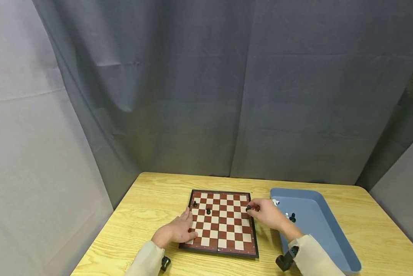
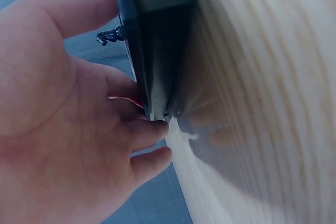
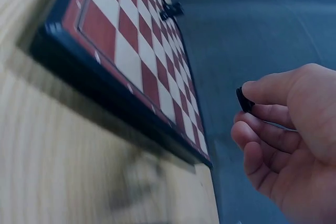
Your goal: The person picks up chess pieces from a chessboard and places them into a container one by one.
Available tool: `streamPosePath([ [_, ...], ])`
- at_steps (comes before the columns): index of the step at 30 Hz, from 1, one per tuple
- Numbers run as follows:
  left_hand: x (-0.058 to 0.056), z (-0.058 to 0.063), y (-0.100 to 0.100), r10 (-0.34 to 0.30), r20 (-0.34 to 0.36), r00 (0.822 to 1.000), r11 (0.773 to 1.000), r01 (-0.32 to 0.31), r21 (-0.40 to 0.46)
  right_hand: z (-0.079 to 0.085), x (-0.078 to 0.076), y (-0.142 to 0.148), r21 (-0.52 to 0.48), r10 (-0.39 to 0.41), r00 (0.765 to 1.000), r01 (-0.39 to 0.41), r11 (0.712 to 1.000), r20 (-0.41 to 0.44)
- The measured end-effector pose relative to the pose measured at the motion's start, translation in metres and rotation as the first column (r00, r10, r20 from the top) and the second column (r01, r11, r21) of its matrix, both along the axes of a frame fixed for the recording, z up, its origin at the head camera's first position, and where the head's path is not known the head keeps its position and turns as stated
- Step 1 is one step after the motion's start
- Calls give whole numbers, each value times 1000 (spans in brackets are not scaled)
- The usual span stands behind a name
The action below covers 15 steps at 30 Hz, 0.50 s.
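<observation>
A red-and-white chessboard (image 1: pixel 223 234) lies on the wooden table. Two black pieces (image 1: pixel 194 204) (image 1: pixel 208 211) stand on its far left squares. My left hand (image 1: pixel 189 227) rests flat on the board's left edge, fingers relaxed; in the left wrist view its fingers (image 2: pixel 152 129) touch the board's dark rim (image 2: pixel 152 51). My right hand (image 1: pixel 252 209) hovers over the board's right edge and pinches a small black chess piece (image 1: pixel 249 208) between thumb and fingers. The right wrist view shows that piece (image 3: pixel 243 99) at the fingertips, above the board (image 3: pixel 131 40).
A blue tray (image 1: pixel 316 234) stands right of the board, with a black piece (image 1: pixel 292 218) and white pieces (image 1: pixel 275 202) inside. A grey curtain hangs behind the table (image 1: pixel 151 191). Bare wood lies left of and behind the board.
</observation>
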<state>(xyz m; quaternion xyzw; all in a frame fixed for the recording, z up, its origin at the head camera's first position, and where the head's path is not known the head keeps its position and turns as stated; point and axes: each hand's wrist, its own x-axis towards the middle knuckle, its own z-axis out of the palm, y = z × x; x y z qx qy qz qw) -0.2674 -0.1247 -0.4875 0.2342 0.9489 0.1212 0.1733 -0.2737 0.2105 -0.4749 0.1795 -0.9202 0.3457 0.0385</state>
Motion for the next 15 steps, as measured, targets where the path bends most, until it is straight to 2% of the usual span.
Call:
streamPosePath([
  [6,0,-1,-1,3,-7,1000,1000,-3,0,9,2,24,-22,-55,998,55,998,-4],
  [15,1,-3,-1,11,-12,1000,1000,-11,0,13,5,63,-10,-118,993,118,993,-6],
])
